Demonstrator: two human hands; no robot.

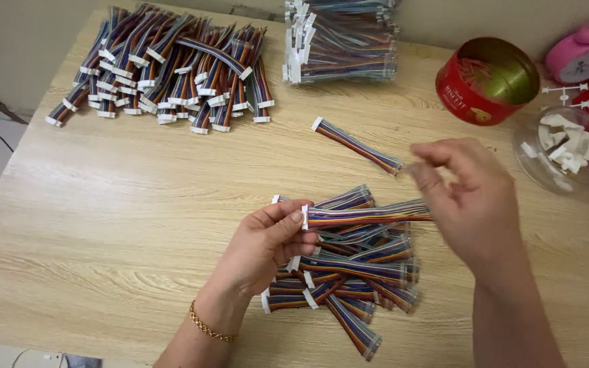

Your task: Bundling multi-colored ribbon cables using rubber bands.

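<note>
Ribbon cable pinched at its white connector in my left hand, just above the loose cable pile | right hand grip closed on its far end, keeping it taut | I see open surface left of pile.

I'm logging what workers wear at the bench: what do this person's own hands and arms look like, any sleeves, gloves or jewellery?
Both hands are bare, without gloves. The left hand has a thin gold chain bracelet at the wrist and short, plain nails. The right hand shows no rings or bracelet. Neither forearm has a sleeve in view.
</note>
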